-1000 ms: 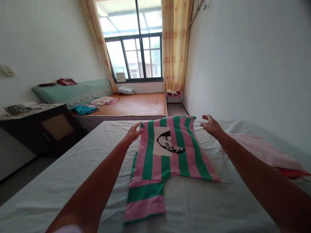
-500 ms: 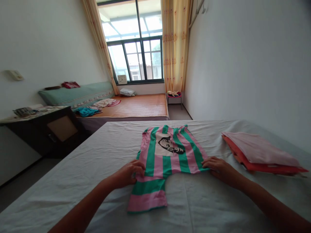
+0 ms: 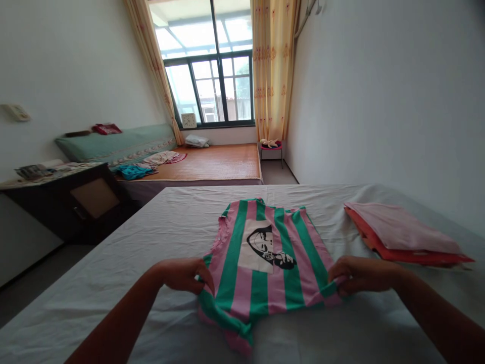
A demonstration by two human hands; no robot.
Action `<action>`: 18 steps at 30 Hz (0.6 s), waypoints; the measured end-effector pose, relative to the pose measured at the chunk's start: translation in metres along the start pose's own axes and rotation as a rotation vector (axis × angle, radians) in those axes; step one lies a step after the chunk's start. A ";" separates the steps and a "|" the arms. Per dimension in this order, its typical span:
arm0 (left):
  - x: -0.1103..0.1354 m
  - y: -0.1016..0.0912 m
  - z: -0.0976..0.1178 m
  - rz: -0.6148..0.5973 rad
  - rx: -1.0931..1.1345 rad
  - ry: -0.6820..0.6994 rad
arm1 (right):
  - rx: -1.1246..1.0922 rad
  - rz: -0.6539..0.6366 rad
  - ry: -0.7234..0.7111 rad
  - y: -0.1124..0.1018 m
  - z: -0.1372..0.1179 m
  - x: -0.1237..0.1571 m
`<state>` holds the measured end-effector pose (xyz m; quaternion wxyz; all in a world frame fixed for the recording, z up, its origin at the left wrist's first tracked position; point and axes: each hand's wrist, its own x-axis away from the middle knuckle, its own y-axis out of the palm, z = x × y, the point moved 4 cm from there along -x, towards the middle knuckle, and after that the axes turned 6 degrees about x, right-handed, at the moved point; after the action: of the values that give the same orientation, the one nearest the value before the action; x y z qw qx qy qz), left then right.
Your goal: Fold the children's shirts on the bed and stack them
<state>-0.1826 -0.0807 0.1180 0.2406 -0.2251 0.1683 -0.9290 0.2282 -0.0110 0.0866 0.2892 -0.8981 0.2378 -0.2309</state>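
Observation:
A pink and green striped shirt [image 3: 261,283] lies spread on the white-sheeted surface [image 3: 144,242] before me. On it is a pale patch [image 3: 261,245] printed with a black drawing of a face. My left hand [image 3: 187,274] pinches the shirt's near left edge. A striped sleeve [image 3: 227,318] hangs crumpled toward me beside that hand. My right hand [image 3: 358,274] grips the near right edge, its fingers closed around bunched cloth. The near side of the shirt looks slightly raised between the two hands.
To the right rests a stack of folded pink and red clothes [image 3: 405,232]. Farther back stand a bed with a brown mat [image 3: 220,162], a dark cabinet [image 3: 91,197] at left and a small red stool [image 3: 271,146] by the curtain. A white wall [image 3: 390,101] runs along the right.
Both hands have lifted the shirt's near edge and pulled it toward me. The sleeve that lay flat is now crumpled. The right hand has closed more tightly on the cloth.

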 end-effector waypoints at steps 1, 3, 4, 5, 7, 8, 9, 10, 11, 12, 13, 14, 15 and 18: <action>-0.002 -0.001 0.001 -0.028 0.023 0.000 | -0.022 -0.112 0.003 0.003 -0.002 -0.002; -0.005 -0.004 0.005 -0.090 0.080 0.001 | -0.070 -0.287 0.006 0.005 -0.008 -0.006; -0.007 -0.007 0.007 -0.107 0.107 0.003 | -0.096 -0.302 0.005 0.004 -0.012 -0.009; -0.010 -0.010 0.009 -0.106 0.119 0.009 | -0.117 -0.272 -0.002 0.002 -0.015 -0.015; -0.020 -0.020 0.009 -0.043 0.086 0.023 | -0.117 -0.068 -0.031 -0.005 -0.020 -0.031; -0.027 -0.025 0.006 0.013 0.052 0.034 | -0.077 0.083 -0.050 -0.009 -0.020 -0.042; -0.036 -0.030 0.002 0.089 0.017 0.047 | -0.009 0.235 -0.069 -0.013 -0.019 -0.054; -0.046 -0.035 -0.004 0.180 -0.014 0.060 | 0.079 0.365 -0.085 -0.016 -0.016 -0.067; -0.055 -0.041 -0.011 0.277 -0.037 0.071 | 0.168 0.458 -0.091 -0.019 -0.011 -0.079; -0.064 -0.047 -0.019 0.377 -0.052 0.080 | 0.246 0.528 -0.089 -0.024 -0.003 -0.092; -0.072 -0.054 -0.028 0.455 -0.060 0.083 | 0.308 0.590 -0.071 -0.030 0.006 -0.104; -0.078 -0.063 -0.036 0.520 -0.058 0.076 | 0.355 0.654 -0.031 -0.038 0.018 -0.114; -0.083 -0.073 -0.045 0.576 -0.049 0.060 | 0.395 0.721 0.035 -0.049 0.032 -0.122; -0.090 -0.112 -0.070 0.797 -0.026 -0.037 | 0.442 0.860 0.334 -0.080 0.074 -0.135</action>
<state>-0.1883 0.0736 0.0756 0.5823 -0.1619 0.2499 -0.7565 0.1876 0.1523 0.0454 0.4993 -0.5872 0.5741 -0.2762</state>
